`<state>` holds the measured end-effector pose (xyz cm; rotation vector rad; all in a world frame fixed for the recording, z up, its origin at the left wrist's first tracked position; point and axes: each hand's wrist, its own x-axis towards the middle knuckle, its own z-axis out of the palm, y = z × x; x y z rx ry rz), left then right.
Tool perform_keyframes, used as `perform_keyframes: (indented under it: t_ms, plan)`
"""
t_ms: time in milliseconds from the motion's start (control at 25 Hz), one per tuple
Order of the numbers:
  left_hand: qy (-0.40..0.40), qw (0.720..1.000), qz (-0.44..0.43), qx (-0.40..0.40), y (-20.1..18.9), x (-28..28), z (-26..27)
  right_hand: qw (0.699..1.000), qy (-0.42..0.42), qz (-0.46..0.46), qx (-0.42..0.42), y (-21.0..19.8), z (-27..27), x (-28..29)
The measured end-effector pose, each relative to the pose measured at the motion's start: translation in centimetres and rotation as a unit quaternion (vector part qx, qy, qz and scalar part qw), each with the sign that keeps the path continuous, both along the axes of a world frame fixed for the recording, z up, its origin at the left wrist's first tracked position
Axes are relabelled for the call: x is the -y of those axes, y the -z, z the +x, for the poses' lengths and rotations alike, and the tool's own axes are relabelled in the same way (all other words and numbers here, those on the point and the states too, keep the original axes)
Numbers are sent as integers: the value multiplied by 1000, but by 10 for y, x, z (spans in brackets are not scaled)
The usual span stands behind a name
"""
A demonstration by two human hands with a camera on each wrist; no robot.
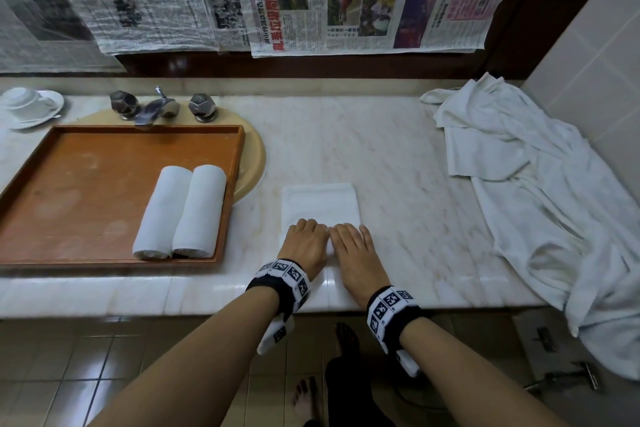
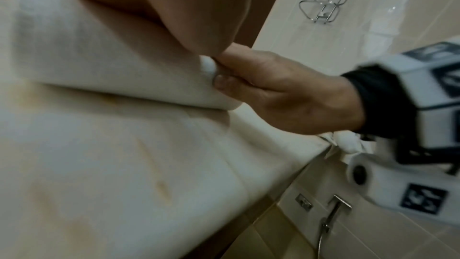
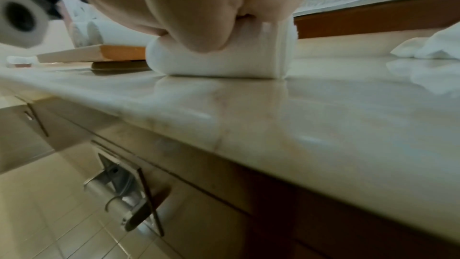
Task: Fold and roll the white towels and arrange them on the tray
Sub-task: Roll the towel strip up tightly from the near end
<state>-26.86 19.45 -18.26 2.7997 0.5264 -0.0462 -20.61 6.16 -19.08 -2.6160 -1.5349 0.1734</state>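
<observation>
White towel (image 1: 320,204) lies folded on the marble counter (image 1: 398,166), its near end already a roll under both hands. The left hand (image 1: 306,241) and right hand (image 1: 353,246) sit side by side, fingers curled over the roll. If one hand pushes faster, I think the roll becomes crooked or loose. Far left, two rolls (image 1: 180,211) lie touching in the tray (image 1: 86,191); more towels (image 1: 526,177) wait far right.

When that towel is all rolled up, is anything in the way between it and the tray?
Nothing visible blocks it. Only bare counter lies between the towel under both hands and the tray. The tray's low rim must be cleared, and two rolled towels already fill its near right part.
</observation>
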Motion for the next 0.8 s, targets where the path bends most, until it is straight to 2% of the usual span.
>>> perform_keyframes:
  t_ms: [160,320,400,520,640,720,800]
  plan:
    - [9,995,-22,99,10,6,-17,999,-16,-19,-28,-13,19,-15]
    - [12,990,0,139,20,16,-31,996,-21,-47,-71,-29,24,-26]
    - [8,993,-9,118,13,12,-27,996,-1,-42,-80,-27,18,-25]
    - [4,1000,1,16,-4,2,-10,1000,7,3,-6,-8,-5,-14]
    - [10,998,24,-54,-11,-9,12,999,1,-35,37,4,-21,-3]
    - [8,999,13,-52,-10,-11,14,997,8,-41,57,4,-15,-6]
    - [4,1000,14,12,-9,-6,4,997,17,-48,58,4,-5,-15]
